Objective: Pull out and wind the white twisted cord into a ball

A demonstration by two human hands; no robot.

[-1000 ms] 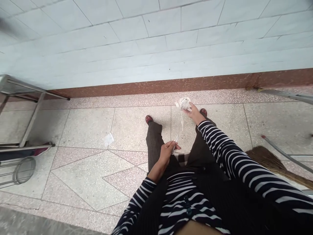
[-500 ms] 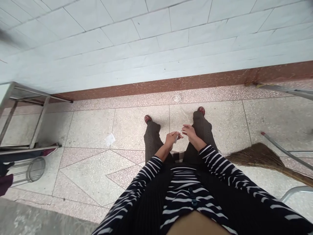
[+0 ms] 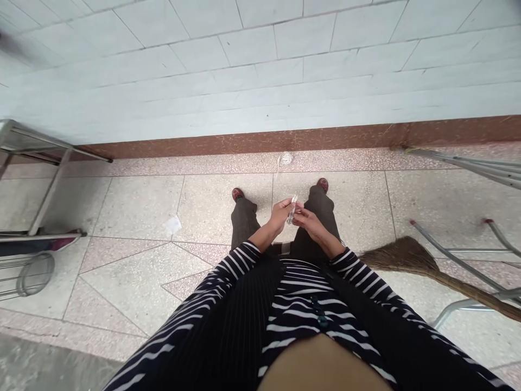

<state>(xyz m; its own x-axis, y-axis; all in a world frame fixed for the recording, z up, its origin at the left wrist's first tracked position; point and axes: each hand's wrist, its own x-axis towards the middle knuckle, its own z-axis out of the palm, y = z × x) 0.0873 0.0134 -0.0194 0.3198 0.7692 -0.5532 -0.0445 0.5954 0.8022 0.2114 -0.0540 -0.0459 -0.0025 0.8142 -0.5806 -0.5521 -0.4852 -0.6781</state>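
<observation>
In front of my waist, my left hand (image 3: 280,214) is closed around a small, narrow white bundle (image 3: 292,209) that looks like wound cord. My right hand (image 3: 308,221) meets it from the other side, its curled fingers on the bundle's lower part. The fingers partly cover the bundle, so its exact make is hard to see. On the floor beyond my feet, by the wall, lies a loose coil of white cord (image 3: 286,158). A faint pale strand leads from the coil toward my hands.
A straw broom (image 3: 402,255) lies at right beside metal tube legs (image 3: 456,252). At left stand a metal-framed table (image 3: 51,190), a wire basket (image 3: 36,274) and another person's shoe (image 3: 67,240). A white paper scrap (image 3: 173,225) lies on the floor. The tiled wall (image 3: 244,92) is ahead.
My hands have turned the white bundle more upright, so it now stands above the fingers. My right hand has moved lower along it. The whole view has shifted slightly.
</observation>
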